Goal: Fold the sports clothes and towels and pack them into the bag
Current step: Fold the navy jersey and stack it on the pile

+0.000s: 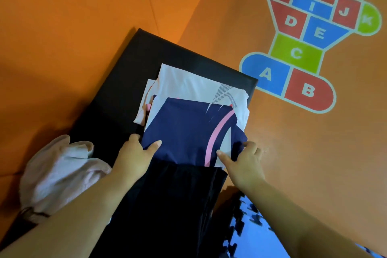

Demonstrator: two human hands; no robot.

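Folding is well along: a person's left hand (pixel 136 157) and right hand (pixel 243 163) each grip the near edge of a folded navy jersey (pixel 188 128), thumbs on top, at the middle of a black pad (pixel 104 100). The smooth, pink-striped jersey tops folded white garments (pixel 188 84). A pale towel (pixel 58 174) lies crumpled at the pad's left edge, apparently unfolded; no bag is clearly visible.

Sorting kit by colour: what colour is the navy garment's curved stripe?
Pink stripe on the navy garment, best in the head view.
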